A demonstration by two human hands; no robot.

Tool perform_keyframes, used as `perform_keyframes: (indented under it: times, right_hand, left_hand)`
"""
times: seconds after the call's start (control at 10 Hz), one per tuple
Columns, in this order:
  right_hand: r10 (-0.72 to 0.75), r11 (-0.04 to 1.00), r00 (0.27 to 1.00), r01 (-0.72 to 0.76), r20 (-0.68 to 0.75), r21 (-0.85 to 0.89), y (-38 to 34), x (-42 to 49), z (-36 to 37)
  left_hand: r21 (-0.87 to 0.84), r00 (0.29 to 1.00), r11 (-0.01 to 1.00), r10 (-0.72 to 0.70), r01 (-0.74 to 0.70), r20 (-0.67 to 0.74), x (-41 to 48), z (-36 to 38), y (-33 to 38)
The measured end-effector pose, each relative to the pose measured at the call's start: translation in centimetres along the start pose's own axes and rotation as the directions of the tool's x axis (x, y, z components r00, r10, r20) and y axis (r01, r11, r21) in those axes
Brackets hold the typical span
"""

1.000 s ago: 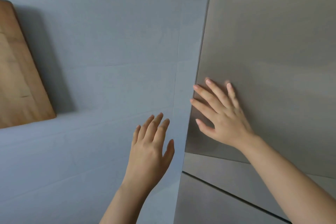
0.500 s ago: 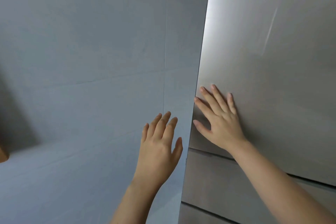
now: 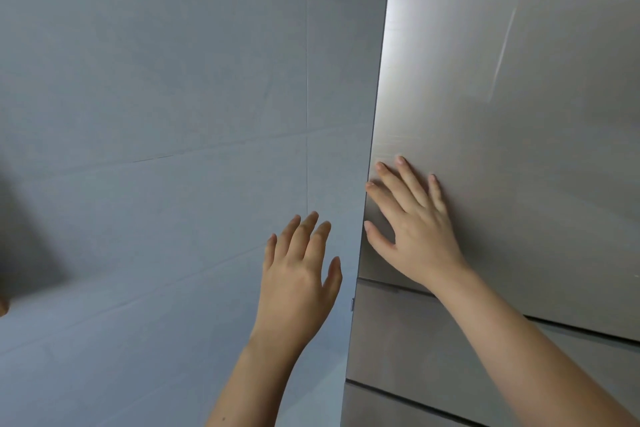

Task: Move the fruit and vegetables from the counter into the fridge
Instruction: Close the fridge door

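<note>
On the one fridge door (image 3: 519, 114), right hand (image 3: 420, 236) presses flat; left hand (image 3: 298, 281) hovers, fingers released.

1. Fridge (image 3: 519, 156): brushed grey metal front, filling the right of the view.
2. Upper door (image 3: 554, 62): shut; a dark seam marks its lower edge.
3. Drawer fronts (image 3: 408, 340): two visible, shut, stacked beneath the upper door.
</note>
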State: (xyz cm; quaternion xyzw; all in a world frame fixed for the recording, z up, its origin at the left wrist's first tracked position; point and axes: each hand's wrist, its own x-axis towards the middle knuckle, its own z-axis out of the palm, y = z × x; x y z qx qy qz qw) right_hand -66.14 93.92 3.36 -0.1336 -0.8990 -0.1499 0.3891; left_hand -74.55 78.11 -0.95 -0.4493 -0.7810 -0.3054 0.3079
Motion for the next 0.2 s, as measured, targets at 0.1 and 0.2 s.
perform_keyframes:
  times: [0.1,0.2]
  right_hand:
    - [0.017,0.997,1.000,-0.015,-0.025,0.082,-1.1,-0.3,-0.6]
    - [0.024,0.989,0.999,-0.019,-0.029,0.149,-2.7,-1.0,-1.6]
  left_hand:
    - [0.015,1.000,1.000,-0.019,0.019,-0.005,-0.6,-0.8,-0.3]
    - [0.042,0.999,0.998,-0.053,0.053,-0.005,-1.5,-2.1,-0.5]
